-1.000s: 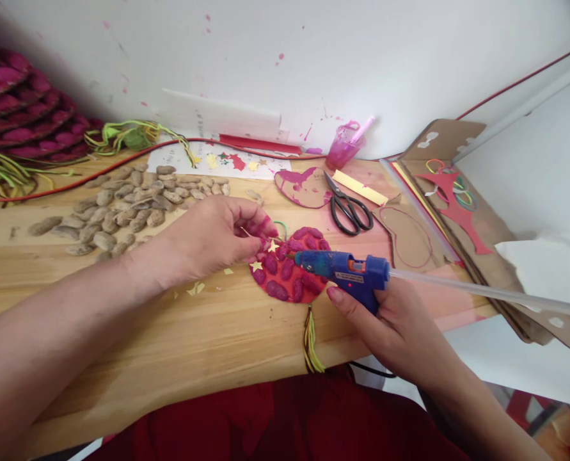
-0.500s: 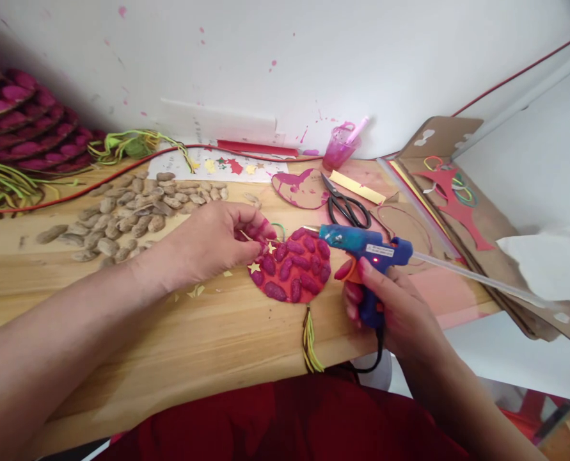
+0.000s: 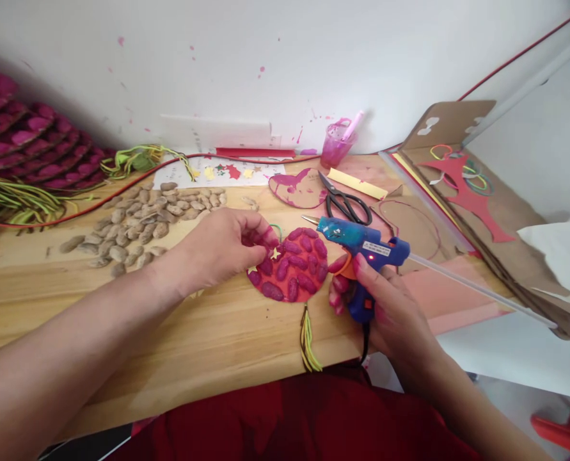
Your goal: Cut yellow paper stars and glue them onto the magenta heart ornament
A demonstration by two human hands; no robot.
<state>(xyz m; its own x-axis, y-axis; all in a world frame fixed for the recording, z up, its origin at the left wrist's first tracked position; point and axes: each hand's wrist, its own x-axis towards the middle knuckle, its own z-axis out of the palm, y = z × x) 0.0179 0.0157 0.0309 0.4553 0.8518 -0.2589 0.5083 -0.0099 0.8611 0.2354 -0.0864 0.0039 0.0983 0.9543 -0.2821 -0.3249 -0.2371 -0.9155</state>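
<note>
My left hand is over the upper left of a red disc covered in magenta-painted peanuts. Its thumb and fingers are pinched at a small pale yellow star. A second yellow star shows at the disc's left edge, partly under the hand. A green loop sticks out at the top, and a yellow, green and dark yarn tassel hangs below. My right hand grips a blue hot glue gun, a finger by its orange trigger. The nozzle points left, just above the disc's upper edge.
Loose peanuts lie at left behind my forearm. Black-handled scissors and a painted cardboard piece lie behind the disc. A pink cup stands by the wall. A red cable crosses the back; cardboard lies at right.
My left hand has shifted slightly right and down, the star moving with it across the disc. The glue gun has moved a little left and up. The view has also shifted slightly.
</note>
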